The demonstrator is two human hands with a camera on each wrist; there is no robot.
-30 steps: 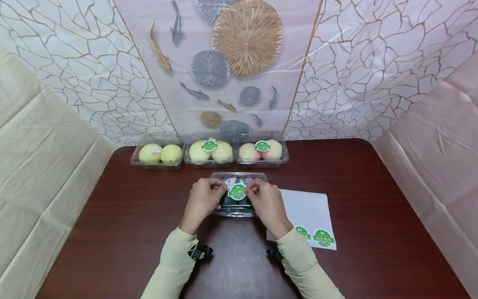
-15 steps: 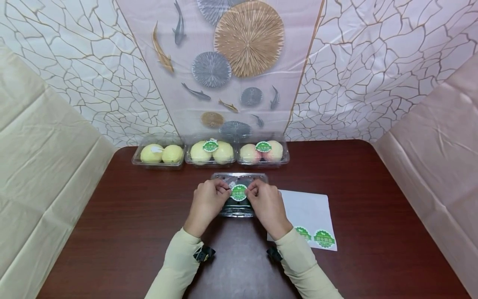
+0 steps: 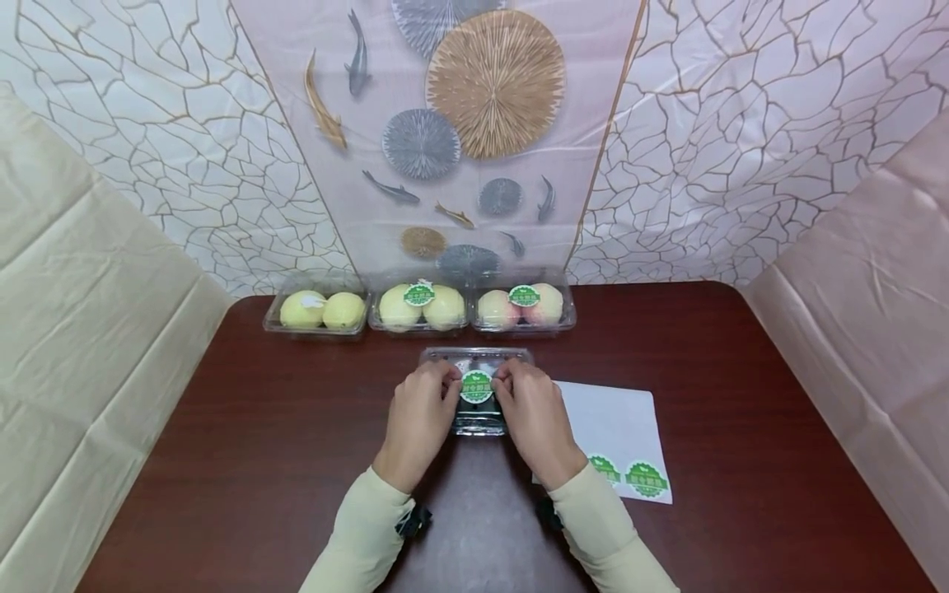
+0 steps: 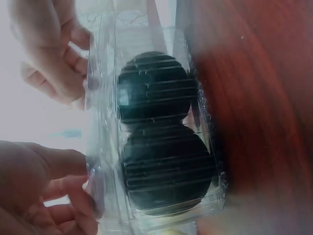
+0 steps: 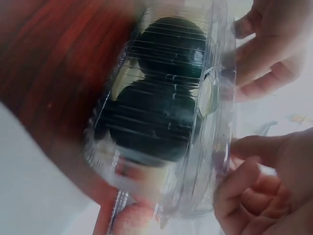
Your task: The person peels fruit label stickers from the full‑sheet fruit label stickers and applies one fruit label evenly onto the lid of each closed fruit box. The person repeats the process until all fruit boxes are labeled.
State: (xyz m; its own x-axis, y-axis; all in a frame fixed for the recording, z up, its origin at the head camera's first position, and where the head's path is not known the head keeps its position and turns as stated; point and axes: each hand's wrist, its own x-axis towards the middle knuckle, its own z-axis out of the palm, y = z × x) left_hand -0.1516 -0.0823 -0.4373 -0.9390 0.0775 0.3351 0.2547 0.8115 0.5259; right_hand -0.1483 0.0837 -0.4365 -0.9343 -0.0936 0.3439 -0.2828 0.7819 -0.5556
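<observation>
In the head view a clear plastic fruit box (image 3: 482, 426) stands at mid-table, holding two dark round fruits (image 4: 164, 169). A round green-and-white sticker (image 3: 477, 386) lies at its lid, facing up. My left hand (image 3: 421, 418) pinches the sticker's left edge with thumb and forefinger, close against the lid. Opposite it, my right hand (image 3: 535, 412) pinches the right edge. Both wrist views show the fingertips (image 5: 239, 183) meeting the top of the lid, while the sticker itself is not visible there. How firmly it sticks to the lid I cannot tell.
Behind stand three clear boxes: one with yellow fruits (image 3: 343, 310), another with pale yellow fruits (image 3: 445, 307) and a green sticker, and a third with pinkish fruits (image 3: 544, 306). A white backing sheet (image 3: 611, 420) bearing green stickers (image 3: 647, 479) lies to the right, partly under my right forearm.
My left hand has shifted slightly right and rotated, its fingertips now beside the sticker's edge. The sticker looks flatter and more fully visible. The right hand has hardly moved.
</observation>
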